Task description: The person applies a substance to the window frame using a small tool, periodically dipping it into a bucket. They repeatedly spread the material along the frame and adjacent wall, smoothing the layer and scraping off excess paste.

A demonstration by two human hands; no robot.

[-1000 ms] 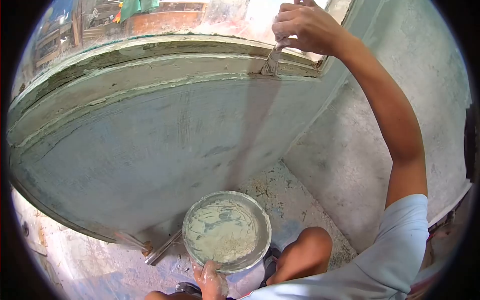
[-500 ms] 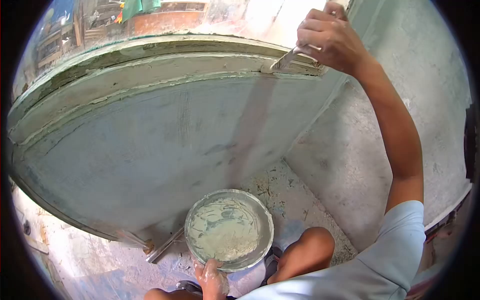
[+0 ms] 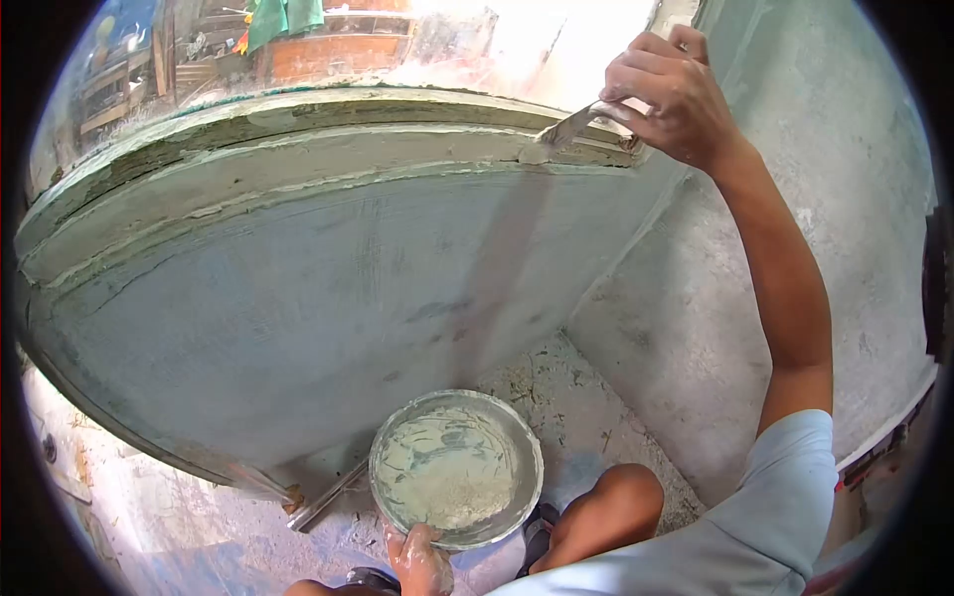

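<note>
My right hand (image 3: 676, 97), raised at the upper right, is closed around a putty knife (image 3: 574, 131). The blade slants down to the left, its tip against the plastered ledge (image 3: 397, 149) below the window, with pale paste at the tip. Low in the view, my left hand (image 3: 419, 562) grips the near rim of a round metal basin (image 3: 527, 437), thumb over the edge. Inside the basin, pale greenish-white paste (image 3: 447, 467) is smeared over the bottom. My right fingers partly hide the knife's handle.
A grey plastered wall (image 3: 268, 288) drops from the ledge to the floor, meeting another grey wall (image 3: 765, 298) on the right. On the debris-strewn floor a metal bar (image 3: 328, 497) lies left of the basin. My bent knee (image 3: 626, 497) is right of the basin.
The whole view has shifted slightly, so the ledge appears lower. My right hand has moved a little right, while the knife's tip is slightly farther left along the ledge. My left hand still grips the basin.
</note>
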